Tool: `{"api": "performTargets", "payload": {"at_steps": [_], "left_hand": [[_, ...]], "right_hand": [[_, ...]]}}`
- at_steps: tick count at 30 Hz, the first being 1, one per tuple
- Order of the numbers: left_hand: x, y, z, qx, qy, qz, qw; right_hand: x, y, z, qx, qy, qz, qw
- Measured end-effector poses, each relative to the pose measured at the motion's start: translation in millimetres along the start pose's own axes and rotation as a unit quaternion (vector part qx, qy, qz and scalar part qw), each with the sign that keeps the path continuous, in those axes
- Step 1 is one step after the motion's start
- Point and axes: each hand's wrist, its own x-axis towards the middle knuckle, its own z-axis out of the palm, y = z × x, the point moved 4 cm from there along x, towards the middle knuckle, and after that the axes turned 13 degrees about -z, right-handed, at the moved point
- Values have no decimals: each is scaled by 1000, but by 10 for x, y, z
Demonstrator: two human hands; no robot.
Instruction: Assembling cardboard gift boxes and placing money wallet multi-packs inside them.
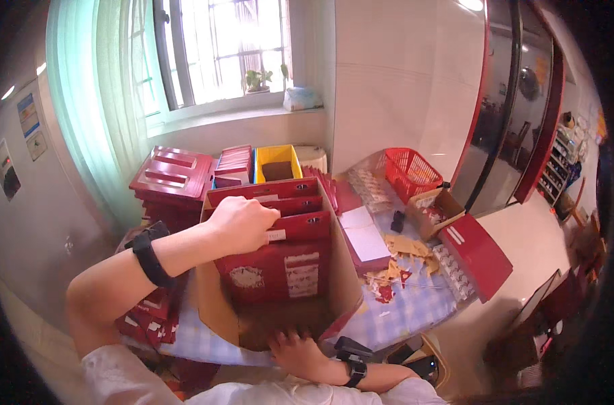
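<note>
A large cardboard box (pixel 345 253) stands on the table before me, with several dark red printed cartons (pixel 274 273) upright in its far part. My left hand (pixel 243 223) reaches over them from the left, its fingers curled on the top edge of the nearest carton near a small white label. The fingertips are partly hidden behind that edge. My right hand (pixel 297 352) is at the near rim of the box, low in the picture, fingers spread and pointing into it. Nothing shows in that hand. The brown bottom of the box is visible between the cartons and my right hand.
Behind the box are stacked red cartons (pixel 178 172), a yellow bin (pixel 297 162) and a red plastic basket (pixel 413 174). On the right lie white sheets (pixel 365 235), torn paper scraps (pixel 408 250), a small cardboard box (pixel 451 202) and a flat red box (pixel 476 255).
</note>
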Motion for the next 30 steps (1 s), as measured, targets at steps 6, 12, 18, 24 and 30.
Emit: {"api": "performTargets", "payload": {"at_steps": [6,12,18,24,30], "left_hand": [[122,-87,68,28,46,-32,998],[41,-59,38,13,-13,-60,998],[-107,-95,-193,-40,58,-32,997],[-166,42,-161,9,46,38,998],[-69,92,-44,92,67,12,993]], "right_hand": [[-18,-70,40,33,-40,25,998],[-12,-59,175,72,-50,38,995],[-6,4,100,91,7,27,995],[24,10,82,37,29,31,998],[-18,-22,170,14,12,28,999]]}}
